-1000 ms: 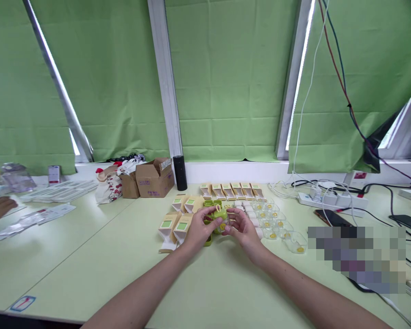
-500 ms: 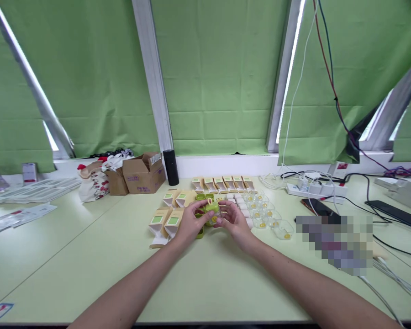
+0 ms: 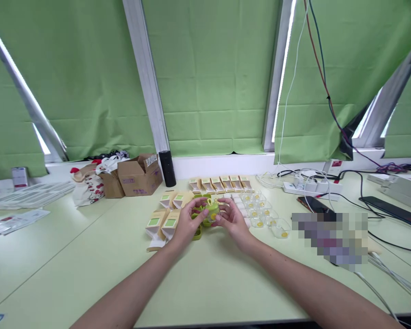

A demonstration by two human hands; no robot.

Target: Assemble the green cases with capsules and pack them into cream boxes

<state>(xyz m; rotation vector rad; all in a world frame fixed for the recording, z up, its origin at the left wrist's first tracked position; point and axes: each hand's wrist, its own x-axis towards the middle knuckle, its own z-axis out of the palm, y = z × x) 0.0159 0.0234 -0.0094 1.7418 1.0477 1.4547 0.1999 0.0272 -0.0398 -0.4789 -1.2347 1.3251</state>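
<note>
Between my two hands is a small green case (image 3: pixel 212 211) with a loop on top and a yellow spot on its clear lower part. My left hand (image 3: pixel 191 220) grips it from the left with thumb and fingers. On its other side, the fingers of my right hand (image 3: pixel 233 222) close around it too. Under and behind my left hand lie more green case parts (image 3: pixel 197 234), partly hidden. Clear plastic cups (image 3: pixel 280 228) with yellow spots stand in rows to the right, beside small pale pink rolls (image 3: pixel 239 205).
Open cardboard boxes (image 3: pixel 153 228) with green labels stand left of my hands, and a row of similar boxes (image 3: pixel 219 184) is behind. Farther back are a brown carton (image 3: pixel 137 178), a black cylinder (image 3: pixel 167 169) and a cloth bag (image 3: pixel 87 187). Cables and a power strip (image 3: pixel 311 188) lie right.
The green case has turned slightly between my hands, and its loop now stands more upright. Both hands keep hold of it. The whole view has shifted a little.
</note>
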